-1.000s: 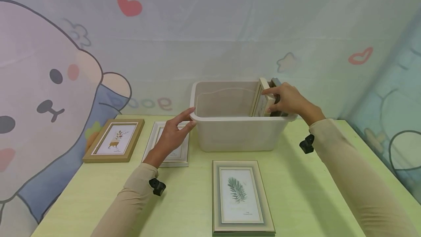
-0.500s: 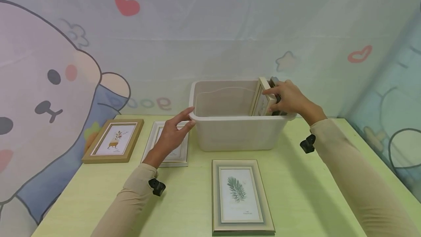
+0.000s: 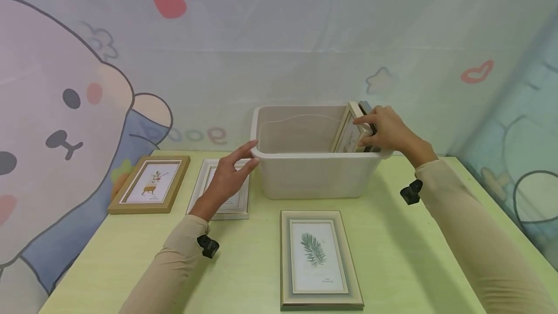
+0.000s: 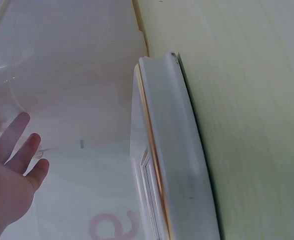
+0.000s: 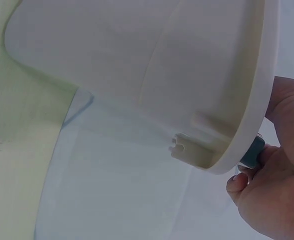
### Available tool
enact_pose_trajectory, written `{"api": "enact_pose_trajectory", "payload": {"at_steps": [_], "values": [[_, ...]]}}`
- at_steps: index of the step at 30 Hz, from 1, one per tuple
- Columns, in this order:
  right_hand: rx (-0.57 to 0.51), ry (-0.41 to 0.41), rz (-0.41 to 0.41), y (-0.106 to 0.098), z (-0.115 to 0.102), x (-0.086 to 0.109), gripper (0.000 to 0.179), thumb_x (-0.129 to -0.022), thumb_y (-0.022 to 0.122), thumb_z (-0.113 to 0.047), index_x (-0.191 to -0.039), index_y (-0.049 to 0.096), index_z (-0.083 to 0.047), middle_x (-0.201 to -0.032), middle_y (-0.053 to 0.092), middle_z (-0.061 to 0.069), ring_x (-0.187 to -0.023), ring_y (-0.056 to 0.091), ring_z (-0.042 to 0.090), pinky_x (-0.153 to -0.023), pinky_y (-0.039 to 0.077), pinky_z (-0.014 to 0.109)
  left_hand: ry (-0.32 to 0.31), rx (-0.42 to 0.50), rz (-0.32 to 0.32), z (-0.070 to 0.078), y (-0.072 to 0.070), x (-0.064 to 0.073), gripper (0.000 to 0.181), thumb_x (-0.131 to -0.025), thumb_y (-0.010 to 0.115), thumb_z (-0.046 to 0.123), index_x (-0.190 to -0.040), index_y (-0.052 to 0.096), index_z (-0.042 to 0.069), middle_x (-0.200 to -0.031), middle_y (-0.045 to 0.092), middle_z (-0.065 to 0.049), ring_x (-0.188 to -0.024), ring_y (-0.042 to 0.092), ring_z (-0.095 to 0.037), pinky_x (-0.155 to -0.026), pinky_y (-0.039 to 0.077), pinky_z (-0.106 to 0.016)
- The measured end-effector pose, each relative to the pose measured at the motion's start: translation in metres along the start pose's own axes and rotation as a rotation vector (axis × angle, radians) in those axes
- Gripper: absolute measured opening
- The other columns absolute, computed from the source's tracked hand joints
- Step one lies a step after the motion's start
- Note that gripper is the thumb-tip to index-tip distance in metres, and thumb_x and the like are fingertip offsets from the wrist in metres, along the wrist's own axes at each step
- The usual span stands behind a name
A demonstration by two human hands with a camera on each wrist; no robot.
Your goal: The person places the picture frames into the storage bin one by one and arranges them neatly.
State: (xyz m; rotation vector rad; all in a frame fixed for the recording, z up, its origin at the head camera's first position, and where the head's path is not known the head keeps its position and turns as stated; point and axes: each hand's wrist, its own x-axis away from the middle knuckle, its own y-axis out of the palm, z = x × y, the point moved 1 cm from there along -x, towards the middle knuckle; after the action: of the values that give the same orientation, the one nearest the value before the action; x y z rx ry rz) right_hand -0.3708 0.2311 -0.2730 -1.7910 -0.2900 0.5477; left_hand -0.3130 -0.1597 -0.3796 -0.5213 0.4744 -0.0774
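In the head view, a white plastic bin (image 3: 311,178) stands at the back of the table. My right hand (image 3: 388,130) grips a cream picture frame (image 3: 348,132) at its right end, thumb and finger on the frame's edge. That frame stands on its side, tilted, against a darker blue-grey frame (image 3: 365,106) mostly hidden by the hand. My left hand (image 3: 226,180) touches the bin's left rim corner with thumb and forefinger; the left wrist view shows its other fingers (image 4: 24,152) spread. In the right wrist view, the right hand (image 5: 281,165) is beside the bin rim (image 5: 254,107).
On the pale green table (image 3: 244,265) lie a brown frame (image 3: 172,193) at far left, a white frame (image 3: 240,202) partly under the left arm, and a frame with a green leaf print (image 3: 320,256) in front of the bin. A printed cloth (image 3: 279,38) hangs behind.
The cream frame's top has tilted slightly right, toward the darker frame, with my right hand moving right along with it. My left hand stays at the bin's corner.
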Motion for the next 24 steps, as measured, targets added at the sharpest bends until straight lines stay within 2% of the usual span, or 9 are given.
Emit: {"api": "enact_pose_trajectory", "payload": {"at_steps": [4, 10, 17, 24], "values": [[-0.008, 0.005, 0.008, 0.0003, 0.001, -0.0011, 0.048, -0.085, 0.08, -0.015, -0.13, 0.066, -0.002, -0.093, 0.049, 0.018, -0.082, 0.032, 0.028, -0.07, 0.026, 0.038, 0.004, -0.001, 0.002, 0.0007, -0.0007, -0.0005, 0.053, -0.101, 0.061, 0.032, -0.151, 0.045, 0.029, -0.126, 0.068, -0.014, -0.14, 0.046, -0.033, -0.109, 0.039, -0.061], [-0.018, 0.019, 0.01, -0.0007, -0.0009, -0.0023, 0.043, -0.086, 0.079, -0.014, -0.126, 0.068, -0.002, -0.096, 0.05, 0.019, -0.086, 0.033, 0.03, -0.072, 0.027, 0.04, -0.008, -0.001, 0.006, 0.0002, -0.0013, -0.0008, 0.052, -0.101, 0.06, 0.032, -0.151, 0.045, 0.031, -0.126, 0.068, -0.013, -0.14, 0.047, -0.032, -0.109, 0.039, -0.061], [-0.032, 0.025, -0.022, 0.0, -0.0018, 0.0002, 0.046, -0.088, 0.077, -0.016, -0.13, 0.065, -0.001, -0.098, 0.049, 0.02, -0.088, 0.034, 0.03, -0.073, 0.029, 0.041, -0.007, 0.004, -0.007, -0.0002, -0.0014, 0.0021, 0.052, -0.101, 0.06, 0.032, -0.151, 0.045, 0.03, -0.128, 0.067, -0.014, -0.141, 0.045, -0.032, -0.109, 0.039, -0.061], [-0.044, 0.024, -0.013, -0.0053, -0.0033, 0.0009, 0.049, -0.089, 0.076, -0.016, -0.134, 0.062, -0.002, -0.095, 0.048, 0.017, -0.086, 0.035, 0.029, -0.07, 0.031, 0.04, 0.0, 0.007, 0.004, 0.0011, -0.0029, 0.0008, 0.052, -0.101, 0.06, 0.032, -0.151, 0.046, 0.03, -0.126, 0.068, -0.013, -0.141, 0.046, -0.031, -0.109, 0.039, -0.061]]}}
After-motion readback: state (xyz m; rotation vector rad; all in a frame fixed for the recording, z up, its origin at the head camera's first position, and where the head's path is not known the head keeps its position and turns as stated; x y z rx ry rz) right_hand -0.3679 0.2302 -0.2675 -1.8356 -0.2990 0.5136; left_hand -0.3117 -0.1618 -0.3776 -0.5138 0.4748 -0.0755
